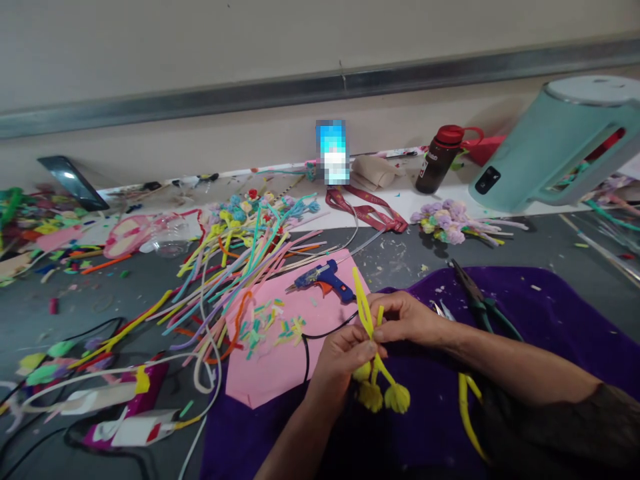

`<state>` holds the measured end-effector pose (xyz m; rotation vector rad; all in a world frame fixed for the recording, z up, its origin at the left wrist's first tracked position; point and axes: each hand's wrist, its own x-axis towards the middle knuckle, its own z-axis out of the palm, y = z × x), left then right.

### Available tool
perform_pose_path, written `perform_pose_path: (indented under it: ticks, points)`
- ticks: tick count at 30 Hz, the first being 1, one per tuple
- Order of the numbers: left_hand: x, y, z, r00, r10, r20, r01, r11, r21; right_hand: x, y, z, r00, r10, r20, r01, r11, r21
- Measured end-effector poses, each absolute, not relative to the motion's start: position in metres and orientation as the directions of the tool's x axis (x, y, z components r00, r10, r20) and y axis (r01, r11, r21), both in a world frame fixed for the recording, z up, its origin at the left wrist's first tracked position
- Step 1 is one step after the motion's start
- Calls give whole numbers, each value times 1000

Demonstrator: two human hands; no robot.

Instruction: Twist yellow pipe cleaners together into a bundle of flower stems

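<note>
My left hand (353, 350) and my right hand (405, 320) meet over a purple cloth (540, 293). Between their closed fingers are yellow pipe cleaners (363, 303), whose stems point up and away from me. Several fuzzy yellow flower heads (397, 398) hang from the lower ends, below my left hand. Fingers of both hands pinch the stems where they come together; the exact grip point is partly hidden. Just beyond my hands, a blue glue gun (325, 277) lies on a pink sheet (265, 380) strewn with small cut bits. Loose yellow pipe cleaners (467, 413) rest beside my right forearm.
Pliers (483, 300) lie right of my hands. Many coloured pipe cleaners (240, 267) spread to the left, near a power strip (135, 427) and cords. Along the wall stand a phone (333, 152), a dark bottle (440, 160) and a mint kettle (545, 147); lilac flowers (445, 221) lie before them.
</note>
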<state>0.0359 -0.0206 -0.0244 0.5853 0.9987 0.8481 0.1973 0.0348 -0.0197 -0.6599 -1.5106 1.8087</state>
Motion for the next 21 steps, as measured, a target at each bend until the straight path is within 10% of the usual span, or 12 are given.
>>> perform_pose_path:
  ticks: [4,16,21]
  points:
    - [37,-22,-21,93,887,-452,-290,458,840,195,33,-18,-587,808,-52,-132,-160,-978]
    - [28,-18,-29,339,805,-487,-310,584,750,196,32,-20,-642,765,-43,-167,-194,-967]
    - [31,-20,-22,41,953,-301,34,299,954,195,33,-21,-549,827,-119,-70,-188,-980]
